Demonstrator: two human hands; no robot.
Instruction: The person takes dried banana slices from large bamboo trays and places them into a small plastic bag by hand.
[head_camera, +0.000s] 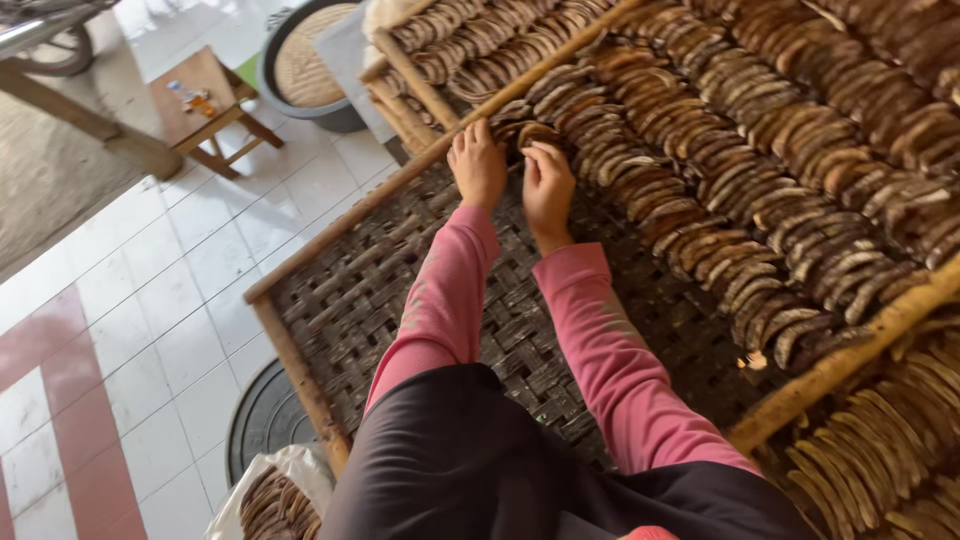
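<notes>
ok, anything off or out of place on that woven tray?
Nothing looks spilled or broken. The brown slices lie in tidy overlapping rows, while the near part of the woven tray is bare. Both the left hand and right hand rest on slices at the row's end.

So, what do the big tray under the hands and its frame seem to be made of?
The tray's mat looks like woven bamboo or similar plant strips, dark and matte: flat bands cross over and under. Its frame seems bare wood or bamboo, light brown and unpainted. Both hands, left hand and right hand, touch brown dried slices, probably fruit.
</notes>
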